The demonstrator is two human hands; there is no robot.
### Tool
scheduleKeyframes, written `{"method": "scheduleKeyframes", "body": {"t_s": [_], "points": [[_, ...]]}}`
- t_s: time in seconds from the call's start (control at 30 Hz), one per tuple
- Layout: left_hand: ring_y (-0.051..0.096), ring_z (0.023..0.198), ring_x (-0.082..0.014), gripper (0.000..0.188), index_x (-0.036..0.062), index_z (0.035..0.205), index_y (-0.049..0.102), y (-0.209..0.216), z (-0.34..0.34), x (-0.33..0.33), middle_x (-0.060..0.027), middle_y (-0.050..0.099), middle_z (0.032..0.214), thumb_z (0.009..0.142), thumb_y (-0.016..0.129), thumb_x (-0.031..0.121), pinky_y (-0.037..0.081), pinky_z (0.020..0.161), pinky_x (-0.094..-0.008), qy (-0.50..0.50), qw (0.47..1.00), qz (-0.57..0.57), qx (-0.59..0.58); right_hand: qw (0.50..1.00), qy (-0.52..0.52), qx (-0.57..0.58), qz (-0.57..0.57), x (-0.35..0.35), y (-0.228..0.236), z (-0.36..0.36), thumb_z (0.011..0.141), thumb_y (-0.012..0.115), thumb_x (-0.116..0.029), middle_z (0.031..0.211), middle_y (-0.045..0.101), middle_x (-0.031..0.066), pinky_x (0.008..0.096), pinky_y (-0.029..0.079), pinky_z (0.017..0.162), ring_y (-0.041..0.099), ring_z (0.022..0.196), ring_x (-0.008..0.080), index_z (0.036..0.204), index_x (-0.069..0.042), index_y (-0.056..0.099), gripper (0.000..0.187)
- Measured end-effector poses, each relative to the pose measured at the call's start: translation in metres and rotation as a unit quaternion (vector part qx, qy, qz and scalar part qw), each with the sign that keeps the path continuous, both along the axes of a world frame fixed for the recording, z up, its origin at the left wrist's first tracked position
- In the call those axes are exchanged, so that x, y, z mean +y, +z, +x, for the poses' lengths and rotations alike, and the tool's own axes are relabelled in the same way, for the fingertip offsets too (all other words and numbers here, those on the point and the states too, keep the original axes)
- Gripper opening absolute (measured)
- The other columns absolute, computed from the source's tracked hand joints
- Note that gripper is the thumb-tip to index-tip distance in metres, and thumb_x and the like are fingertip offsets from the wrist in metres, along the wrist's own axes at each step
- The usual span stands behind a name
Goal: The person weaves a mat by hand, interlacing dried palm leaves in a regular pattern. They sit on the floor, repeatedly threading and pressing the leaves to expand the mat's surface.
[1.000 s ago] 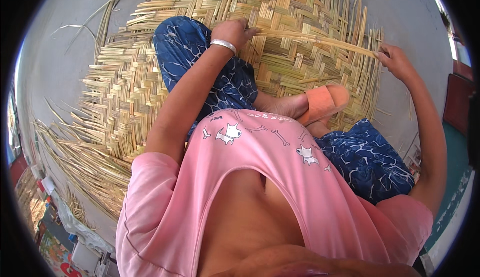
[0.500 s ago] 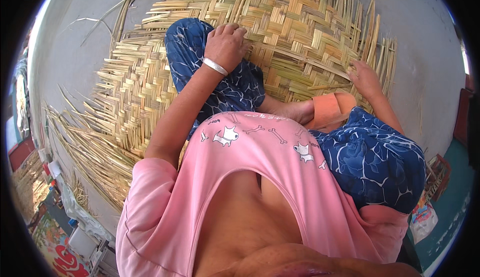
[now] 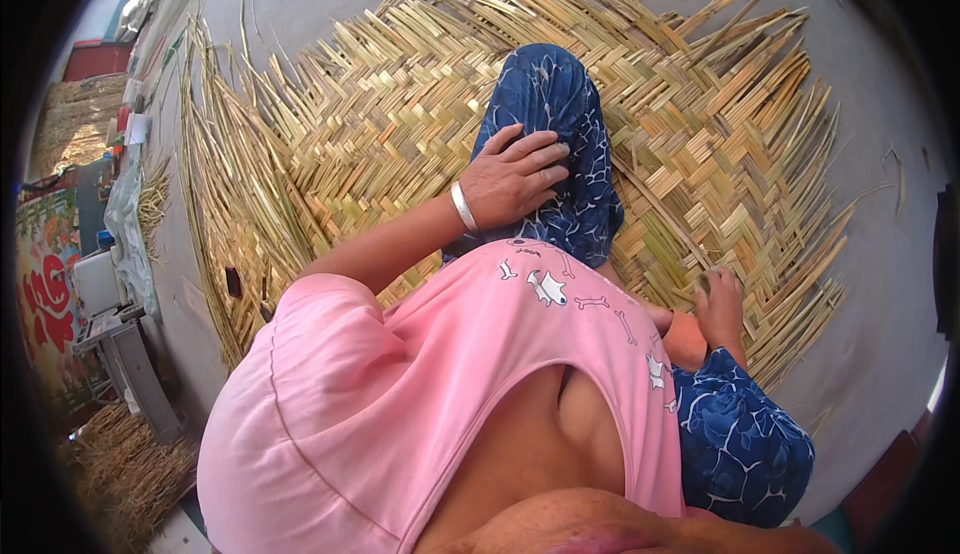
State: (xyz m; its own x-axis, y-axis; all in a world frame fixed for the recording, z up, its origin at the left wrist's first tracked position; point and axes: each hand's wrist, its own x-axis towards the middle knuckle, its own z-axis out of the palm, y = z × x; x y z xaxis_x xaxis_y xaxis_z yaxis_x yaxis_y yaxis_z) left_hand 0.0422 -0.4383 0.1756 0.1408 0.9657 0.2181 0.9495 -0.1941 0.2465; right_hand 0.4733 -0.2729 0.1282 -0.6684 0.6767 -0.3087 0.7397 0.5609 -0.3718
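A large woven mat of split reed strips [image 3: 400,154] lies on the floor beneath me, its loose strip ends fanning out along the edges. My left hand [image 3: 515,179], with a silver bangle at the wrist, rests open on my raised knee in blue patterned trousers [image 3: 540,84]. Its fingers lie spread on the cloth and hold nothing. Low on the right, my right hand [image 3: 720,309] is at the mat's near part, with its fingers curled down and close together. Whatever is under those fingertips is hidden. Beside that hand shows an orange sandal [image 3: 686,342] on my foot.
Grey floor [image 3: 880,154] surrounds the mat. At the left stand a grey metal stand [image 3: 140,369] and a white container [image 3: 97,282] beside clear plastic sheeting [image 3: 125,209]. Dry stalks [image 3: 125,464] are heaped at the lower left. A small dark object [image 3: 233,281] lies on the mat's left edge.
The view has swung left, so the mat and my body appear farther right. My left hand now lies flatter on the knee with fingers spread. My right hand stays low by the sandal.
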Motion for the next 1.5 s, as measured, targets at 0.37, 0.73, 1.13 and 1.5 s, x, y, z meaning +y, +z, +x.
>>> {"method": "scheduleKeyframes", "body": {"t_s": [0.37,0.73,1.13,1.5], "points": [[0.072,0.089,-0.0288,0.018,0.0028,0.106,0.073,0.005,-0.024,0.097,-0.0110,0.076,0.099,0.093,0.072,0.015,0.055,0.081,-0.0361,0.143,0.944,0.100,-0.279,0.993,-0.079,0.013,-0.090,0.068,0.061,0.000,0.096,0.065,-0.017,0.115,0.069,0.0182,0.0369,0.053,0.093,0.069,0.106,0.0301,0.124,0.001,0.065,0.034],[0.074,0.079,-0.0252,0.021,-0.0057,0.108,0.068,-0.218,-0.090,0.397,-0.0160,0.073,0.094,0.092,0.068,0.009,0.058,0.067,-0.0371,0.369,0.573,0.043,-0.730,0.983,-0.129,-0.093,-0.091,0.089,0.159,0.021,0.095,0.067,-0.018,0.115,0.070,0.0194,0.0380,0.055,0.089,0.070,0.102,0.0310,0.122,0.001,0.065,0.032],[0.068,0.071,-0.0274,0.027,-0.0031,0.102,0.071,-0.232,-0.094,0.433,-0.0171,0.073,0.085,0.091,0.071,0.022,0.052,0.063,-0.0410,0.584,0.602,0.041,-0.543,0.973,-0.049,-0.164,-0.154,0.134,0.138,-0.048,0.096,0.065,-0.018,0.111,0.071,0.0198,0.0376,0.054,0.092,0.070,0.104,0.0301,0.120,0.002,0.066,0.032],[0.064,0.066,-0.0210,0.022,0.0009,0.097,0.069,-0.182,-0.107,0.428,-0.0083,0.069,0.081,0.092,0.071,0.022,0.050,0.059,-0.0392,0.423,0.479,0.130,-0.758,0.971,0.034,-0.147,-0.186,0.160,0.109,-0.135,0.096,0.064,-0.024,0.116,0.070,0.0206,0.0411,0.053,0.093,0.068,0.107,0.0346,0.122,0.001,0.067,0.036]]}}
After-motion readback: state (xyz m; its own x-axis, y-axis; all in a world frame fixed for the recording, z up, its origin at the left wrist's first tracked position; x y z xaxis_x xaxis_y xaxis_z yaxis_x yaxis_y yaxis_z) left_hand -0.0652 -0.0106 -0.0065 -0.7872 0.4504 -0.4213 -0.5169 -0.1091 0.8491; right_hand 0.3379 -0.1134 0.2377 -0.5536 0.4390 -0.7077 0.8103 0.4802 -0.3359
